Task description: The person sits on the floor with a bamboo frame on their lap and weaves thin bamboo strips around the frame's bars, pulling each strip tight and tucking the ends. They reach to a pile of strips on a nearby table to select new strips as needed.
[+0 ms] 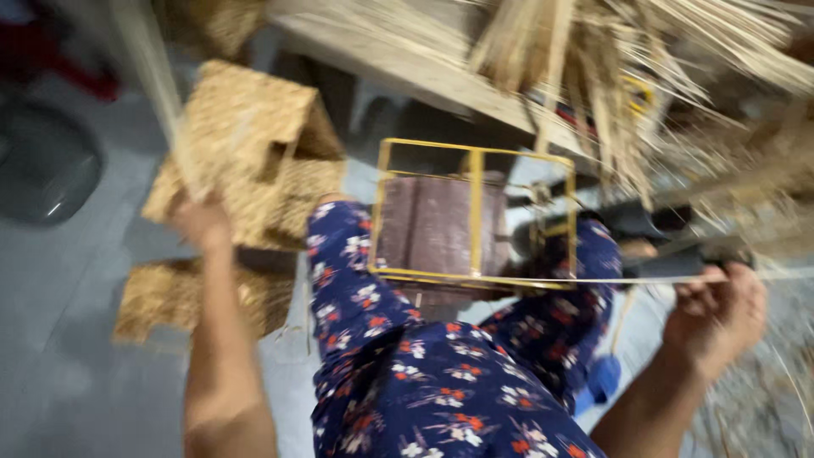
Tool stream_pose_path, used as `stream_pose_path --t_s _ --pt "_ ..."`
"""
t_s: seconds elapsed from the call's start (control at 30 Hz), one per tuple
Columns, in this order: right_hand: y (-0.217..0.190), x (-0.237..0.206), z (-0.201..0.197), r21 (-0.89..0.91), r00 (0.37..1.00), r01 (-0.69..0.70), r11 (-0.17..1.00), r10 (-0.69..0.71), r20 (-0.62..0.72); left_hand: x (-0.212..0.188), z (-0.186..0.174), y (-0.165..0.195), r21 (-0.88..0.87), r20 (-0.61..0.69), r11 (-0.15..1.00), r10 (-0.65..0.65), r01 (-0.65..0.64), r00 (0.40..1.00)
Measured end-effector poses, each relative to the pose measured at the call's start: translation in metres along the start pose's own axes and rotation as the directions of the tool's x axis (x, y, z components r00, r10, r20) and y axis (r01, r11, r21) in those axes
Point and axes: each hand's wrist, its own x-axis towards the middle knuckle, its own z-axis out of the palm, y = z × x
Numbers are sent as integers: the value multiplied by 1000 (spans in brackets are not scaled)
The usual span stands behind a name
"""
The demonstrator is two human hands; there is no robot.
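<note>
Left hand (202, 222) and right hand (717, 310) gripping pale straw strand (153, 64); yellow wire frame (475, 212) between.

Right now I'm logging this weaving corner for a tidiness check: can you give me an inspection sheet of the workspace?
Surface: grey floor, the person seated with legs in dark blue floral trousers.
Job's things: yellow wire frame over a dark wooden block between the knees; a long pale straw strand in the left hand, another strand running to the right hand.
Clutter: woven straw baskets stacked at left; loose straw bundles hanging above; a blue item near the right leg.
Grippers: both hands closed on strands.
Cables: nothing seen.
Surroundings: wooden bench behind, dark round object at far left; the picture is blurred.
</note>
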Motion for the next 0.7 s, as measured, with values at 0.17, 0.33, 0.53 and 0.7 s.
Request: stream_pose_path --t_s 0.17,0.33,0.53,0.7 --pt "-12 -13 4 -86 998 20 996 -26 -61 -12 -1 0 146 41 983 -120 113 992" --pt "-20 -21 18 -85 995 1 996 -9 -95 -19 -6 3 12 -82 996 86 -85 993" --pt "-63 -19 -8 -134 973 156 979 -176 -153 -19 -12 -3 71 52 997 27 -30 998" --pt "-129 -35 -45 -161 918 287 944 -319 -236 -14 -11 -8 364 12 906 229 -218 973"
